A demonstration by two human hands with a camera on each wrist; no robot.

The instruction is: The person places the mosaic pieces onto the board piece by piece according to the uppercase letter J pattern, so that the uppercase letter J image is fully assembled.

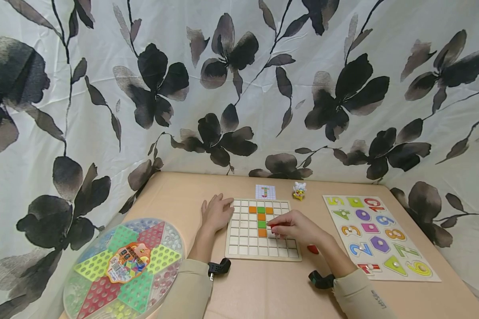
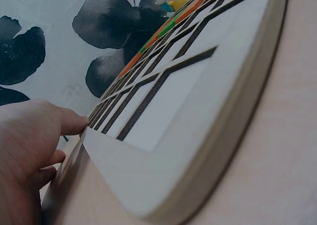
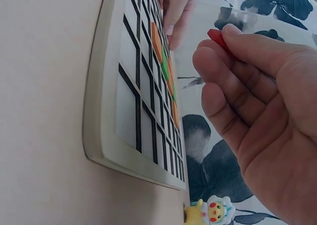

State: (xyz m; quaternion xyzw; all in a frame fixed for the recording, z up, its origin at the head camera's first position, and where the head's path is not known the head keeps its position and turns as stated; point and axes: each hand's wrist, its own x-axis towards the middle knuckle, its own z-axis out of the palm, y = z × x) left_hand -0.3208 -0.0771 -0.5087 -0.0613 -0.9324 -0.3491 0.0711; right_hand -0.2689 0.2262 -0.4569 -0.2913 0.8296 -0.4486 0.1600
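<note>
A white grid board (image 1: pixel 239 254) lies at the middle of the table, with orange tiles (image 1: pixel 262 232) and green tiles (image 1: pixel 261 224) forming a shape in its cells. My right hand (image 1: pixel 293 226) pinches a small red tile (image 3: pixel 218 38) between thumb and index finger over the right half of the board. In the right wrist view the other fingers are loosely bent under it. My left hand (image 1: pixel 217 213) rests beside the board's left side, fingers fairly straight; in the left wrist view a fingertip (image 2: pixel 79 123) is right at the board's edge.
Behind the board lie a small pattern card (image 1: pixel 265 192) and a yellow-and-white figurine (image 1: pixel 299 190). A number-and-shape puzzle board (image 1: pixel 331 208) is at right, a round game board (image 1: pixel 175 230) at left. Another red piece (image 1: pixel 313 249) lies below my right wrist. A floral curtain (image 1: pixel 279 110) hangs behind.
</note>
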